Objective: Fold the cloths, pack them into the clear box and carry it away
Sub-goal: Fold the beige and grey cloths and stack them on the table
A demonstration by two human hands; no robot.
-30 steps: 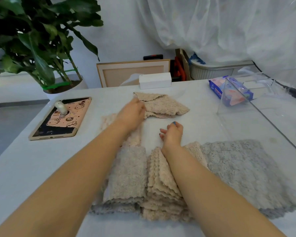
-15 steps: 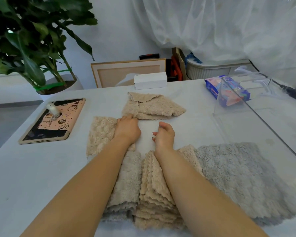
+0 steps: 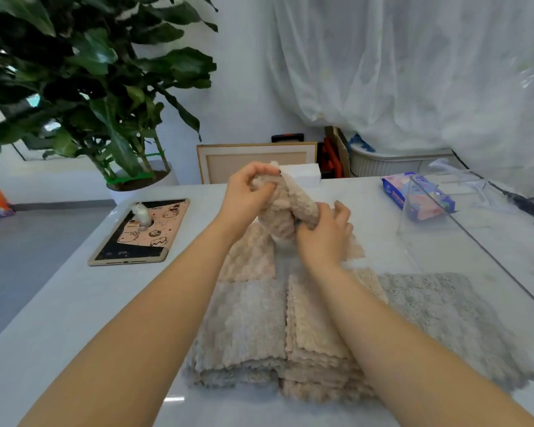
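The cloth [image 3: 290,201] hangs bunched in the air over the middle of the table [image 3: 74,303], not yet squared for a fold. The left hand [image 3: 247,195] pinches its top corner between thumb and curled fingers, and the right hand [image 3: 324,235] grips a lower edge at 4 o'clock from that pinch, fingers clenched around the pile. To fold it well, I judge that the hands should first draw apart along one edge until the fabric hangs flat, then lay it down and crease it to match the pieces already done. The plush looks thick and springy, so each fold probably needs pressing with a flat palm or it will puff open. Just under the cloth, at 6 o'clock, a flat cloth [image 3: 247,257] lies spread and could snag on a dragged hem, so lifting clear seems wise. Nearer still at 6 o'clock sit the plain stack [image 3: 244,328] and the scalloped stack [image 3: 318,334], touching side by side, with a grey cloth [image 3: 438,309] spread at 4 o'clock. The box [image 3: 475,241] stands open at 3 o'clock, nothing packed that I can see. A tablet [image 3: 139,232] lies at 9 o'clock, well apart.
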